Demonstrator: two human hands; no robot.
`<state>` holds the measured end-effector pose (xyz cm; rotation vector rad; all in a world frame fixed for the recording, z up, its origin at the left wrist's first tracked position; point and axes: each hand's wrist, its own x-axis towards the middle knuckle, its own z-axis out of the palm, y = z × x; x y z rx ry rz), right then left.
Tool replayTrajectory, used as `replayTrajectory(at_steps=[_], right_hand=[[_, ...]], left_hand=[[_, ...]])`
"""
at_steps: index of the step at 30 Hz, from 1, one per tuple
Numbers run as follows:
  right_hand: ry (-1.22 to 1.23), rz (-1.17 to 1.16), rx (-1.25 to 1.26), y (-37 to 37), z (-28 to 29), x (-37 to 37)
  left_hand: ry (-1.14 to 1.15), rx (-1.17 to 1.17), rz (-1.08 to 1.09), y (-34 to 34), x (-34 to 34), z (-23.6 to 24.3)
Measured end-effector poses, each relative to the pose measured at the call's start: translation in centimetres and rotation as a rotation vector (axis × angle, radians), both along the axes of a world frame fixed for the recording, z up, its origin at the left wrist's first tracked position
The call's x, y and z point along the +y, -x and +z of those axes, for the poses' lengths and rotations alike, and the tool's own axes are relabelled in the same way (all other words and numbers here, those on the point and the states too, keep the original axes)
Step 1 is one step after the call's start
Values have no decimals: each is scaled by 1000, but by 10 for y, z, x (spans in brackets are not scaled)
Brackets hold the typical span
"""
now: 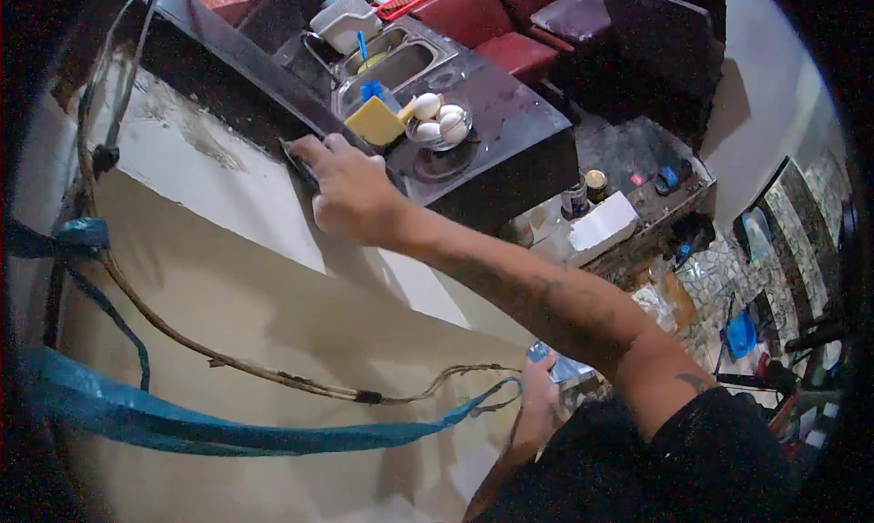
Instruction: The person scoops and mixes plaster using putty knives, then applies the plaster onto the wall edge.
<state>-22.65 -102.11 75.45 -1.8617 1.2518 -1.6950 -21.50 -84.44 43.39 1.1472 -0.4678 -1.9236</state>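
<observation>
My right hand (350, 186) reaches far up and to the left, its fingers closed round a thin, flat, dark tool (299, 162) that looks like a scraper. The tool lies against the pale top of a wall ledge (209, 150), beside a long dark board (241, 72). Lower down, my left hand (539, 386) is closed on a shiny blue-and-silver thing (564, 366), partly hidden behind my right arm; its kind cannot be made out. A twisted brown cable (228, 364) and a teal strip of cloth or plastic (264, 436) hang across the pale wall, ending near my left hand.
Beyond the ledge, a dark counter (510, 113) carries a glass bowl (464, 141) of eggs, a yellow board (375, 122) and a steel sink (401, 65). Red seats (469, 22) stand behind. A white box (604, 224), jars (595, 184) and a blue dustpan (741, 334) sit lower right.
</observation>
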Motion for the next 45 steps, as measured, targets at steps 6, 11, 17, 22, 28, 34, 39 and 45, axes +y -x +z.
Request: replayTrajectory(at_steps=[6, 11, 17, 22, 28, 34, 39, 45], right_hand=[[40, 50, 70, -3, -6, 32], [-10, 307, 93, 19, -7, 76], [-168, 764, -343, 140, -48, 132], [-377, 320, -645, 236, -112, 168], [-304, 332, -358, 242, -170, 174], [-286, 261, 104, 250, -201, 176], [-638, 272, 431, 296, -261, 160], [-268, 411, -165, 212, -128, 71]], left_hand=[[-15, 12, 8, 4, -6, -8], [-29, 30, 30, 17, -5, 2], [162, -122, -162, 17, -7, -6], [195, 165, 92, 39, -29, 83], [490, 94, 135, 93, -56, 137], [344, 256, 184, 100, -46, 139], [424, -20, 252, 75, -31, 114], [307, 153, 112, 65, 0, 115]])
